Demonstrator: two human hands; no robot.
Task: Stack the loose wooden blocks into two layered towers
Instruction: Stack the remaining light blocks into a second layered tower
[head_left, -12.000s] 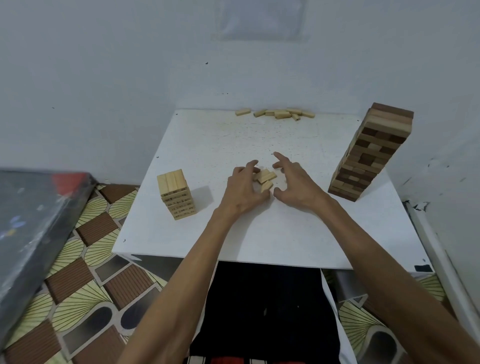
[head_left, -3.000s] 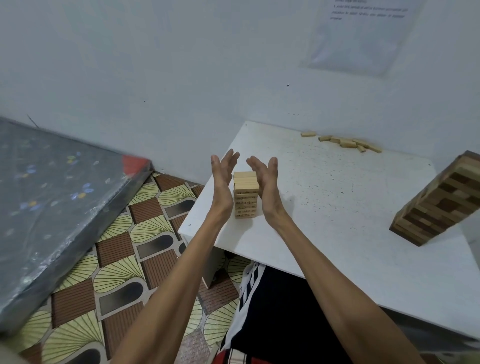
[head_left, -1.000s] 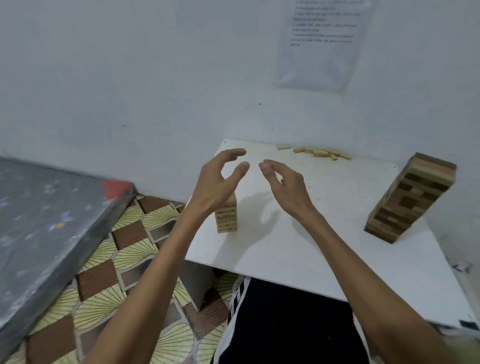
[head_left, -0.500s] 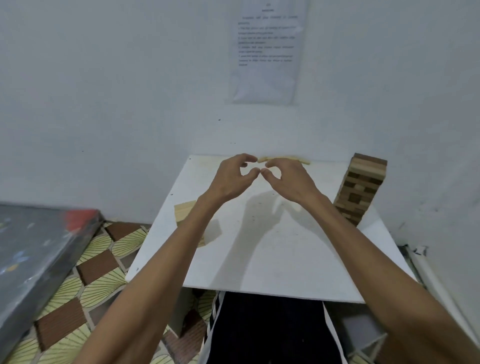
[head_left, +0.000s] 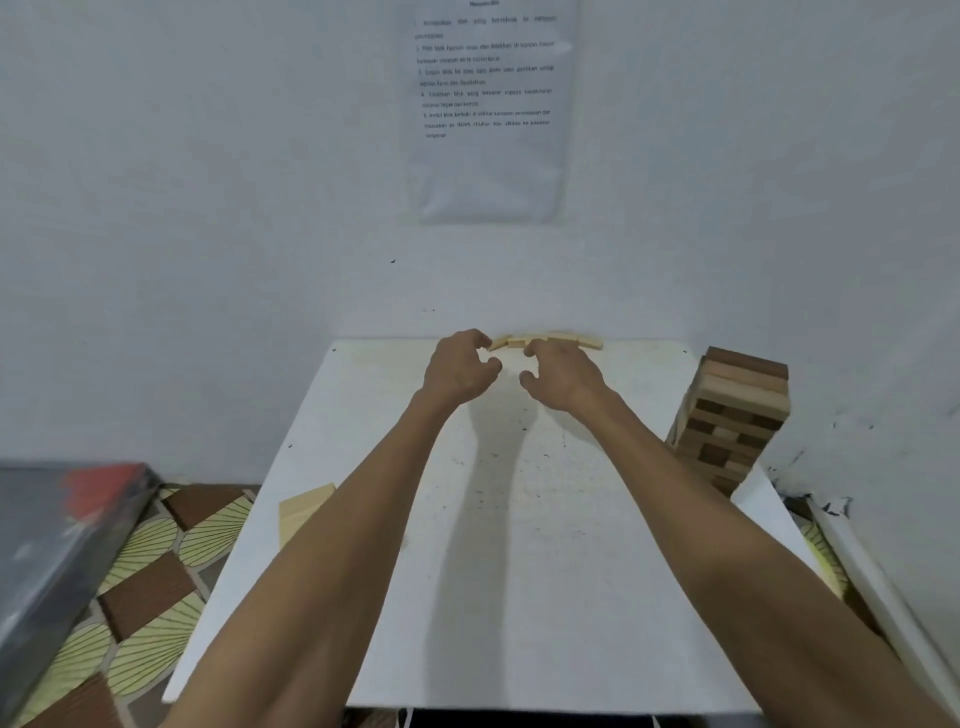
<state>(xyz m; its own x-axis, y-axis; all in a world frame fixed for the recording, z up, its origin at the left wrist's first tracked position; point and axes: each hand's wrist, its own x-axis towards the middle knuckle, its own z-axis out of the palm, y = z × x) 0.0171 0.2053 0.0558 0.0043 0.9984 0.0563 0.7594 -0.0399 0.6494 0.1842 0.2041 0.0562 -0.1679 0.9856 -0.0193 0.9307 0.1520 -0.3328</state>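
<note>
1. Left grip (head_left: 460, 364) and right grip (head_left: 558, 371) hover side by side over the far tabletop (head_left: 519, 571), fingers loosely curled, holding nothing.
2. Loose blocks (head_left: 571, 341) lie along the far edge, just beyond the fingertips.
3. Tall tower (head_left: 732, 410) stands right; short tower (head_left: 301, 512) left, partly behind the forearm.

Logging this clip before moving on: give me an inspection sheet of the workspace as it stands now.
Surface: white table, small dark specks.
Job's things: loose blocks in a row at the far edge by the wall; tall two-tone tower at right; short light tower at left, mostly hidden by the left forearm.
Clutter: nothing seen.
Grippers: left hand and right hand near the loose blocks, fingers curled, holding nothing.
Cables: nothing seen.
Surroundings: printed sheet on the wall; dark board and patterned floor tiles at left.
</note>
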